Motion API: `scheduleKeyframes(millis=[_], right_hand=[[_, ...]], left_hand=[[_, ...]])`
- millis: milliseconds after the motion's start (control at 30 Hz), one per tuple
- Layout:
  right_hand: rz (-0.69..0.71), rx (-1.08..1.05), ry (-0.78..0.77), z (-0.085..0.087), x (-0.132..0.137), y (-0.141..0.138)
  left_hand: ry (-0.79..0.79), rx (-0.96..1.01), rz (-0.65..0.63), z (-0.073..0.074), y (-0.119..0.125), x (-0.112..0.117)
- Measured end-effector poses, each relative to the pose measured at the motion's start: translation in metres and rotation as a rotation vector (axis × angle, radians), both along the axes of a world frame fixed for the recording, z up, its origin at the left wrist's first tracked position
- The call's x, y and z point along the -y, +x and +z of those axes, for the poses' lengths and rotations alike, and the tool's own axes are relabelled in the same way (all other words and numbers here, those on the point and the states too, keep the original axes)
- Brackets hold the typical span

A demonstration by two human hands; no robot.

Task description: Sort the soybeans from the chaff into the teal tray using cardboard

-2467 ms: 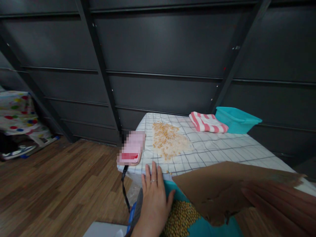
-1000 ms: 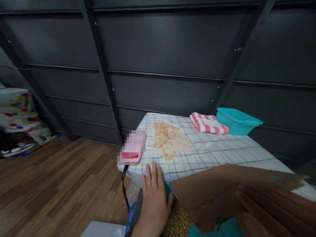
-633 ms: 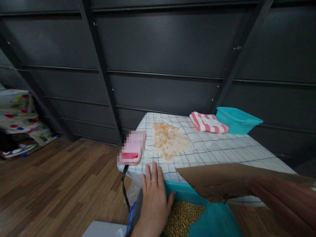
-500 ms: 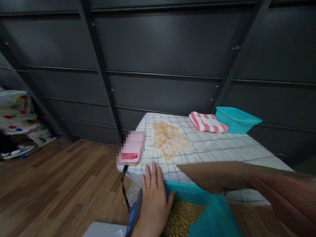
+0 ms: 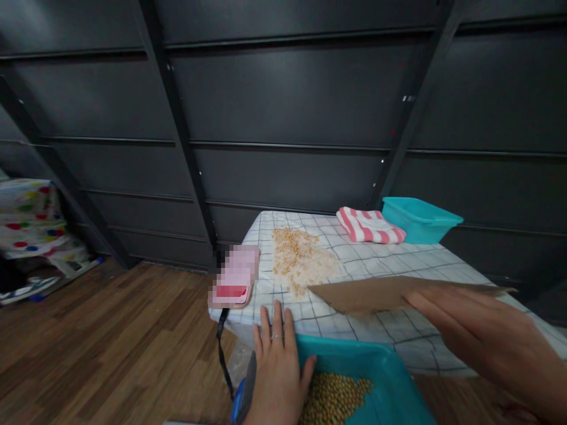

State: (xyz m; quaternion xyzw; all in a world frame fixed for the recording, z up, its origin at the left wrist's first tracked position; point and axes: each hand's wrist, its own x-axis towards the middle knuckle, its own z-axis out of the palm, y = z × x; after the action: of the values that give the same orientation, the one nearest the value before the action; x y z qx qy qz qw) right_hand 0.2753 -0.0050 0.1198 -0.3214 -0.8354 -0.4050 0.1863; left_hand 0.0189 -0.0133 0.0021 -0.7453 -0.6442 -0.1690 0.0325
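My left hand [image 5: 280, 372] lies with outstretched fingers across the left edge of a teal plastic basin [image 5: 354, 347], thumb toward the inside. Yellowish-brown soybeans [image 5: 336, 398] are heaped in the basin's left part. My right hand [image 5: 478, 330] grips a flat piece of brown cardboard [image 5: 367, 292], held over the table's front part. Its pointed left end is beside a patch of pale grains mixed with yellow beans [image 5: 299, 257], spread on the checked tablecloth [image 5: 363, 262].
A pink phone-like object [image 5: 234, 274], partly pixelated, lies at the table's left corner, with a black strap [image 5: 222, 348] hanging down. Behind are a folded pink-and-white striped towel [image 5: 370, 225] and another teal basin [image 5: 419, 221]. A dark panelled wall [image 5: 283, 88] stands behind the table.
My right hand has moved left and inward with the cardboard, whose tip is now close to the grain patch. My left hand stays at the basin's edge. The view has tilted slightly upward.
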Motion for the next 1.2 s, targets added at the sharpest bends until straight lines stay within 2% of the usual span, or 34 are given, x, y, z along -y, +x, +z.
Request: scheduleKeyframes(millis=[133, 367, 533, 700, 833, 933, 1067, 1200], right_hand=[[0.124, 0.053, 0.131, 0.020, -0.026, -0.026], [0.193, 0.049, 0.063, 0.014, -0.050, -0.055], [0.199, 0.068, 0.044, 0.019, -0.042, -0.059], [0.197, 0.110, 0.076, 0.030, -0.025, -0.049], [0.188, 0.105, 0.115, 0.035, -0.022, -0.045], [0.205, 0.064, 0.120, 0.032, -0.029, -0.050], [0.229, 0.039, 0.050, 0.024, -0.037, -0.058], [0.222, 0.020, -0.006, 0.020, -0.031, -0.056]], left_hand=[[-0.051, -0.012, -0.010, 0.005, 0.000, -0.001], [-0.048, -0.006, -0.024, 0.004, -0.001, 0.000], [-0.027, 0.017, -0.028, 0.001, -0.004, -0.001], [-0.029, 0.030, -0.027, 0.000, -0.005, -0.001], [-0.004, 0.026, -0.031, -0.004, -0.005, -0.001], [0.008, 0.015, -0.024, -0.006, -0.005, -0.001], [0.004, 0.013, -0.039, -0.005, -0.005, -0.002], [-0.035, 0.014, -0.028, -0.001, -0.004, -0.002]])
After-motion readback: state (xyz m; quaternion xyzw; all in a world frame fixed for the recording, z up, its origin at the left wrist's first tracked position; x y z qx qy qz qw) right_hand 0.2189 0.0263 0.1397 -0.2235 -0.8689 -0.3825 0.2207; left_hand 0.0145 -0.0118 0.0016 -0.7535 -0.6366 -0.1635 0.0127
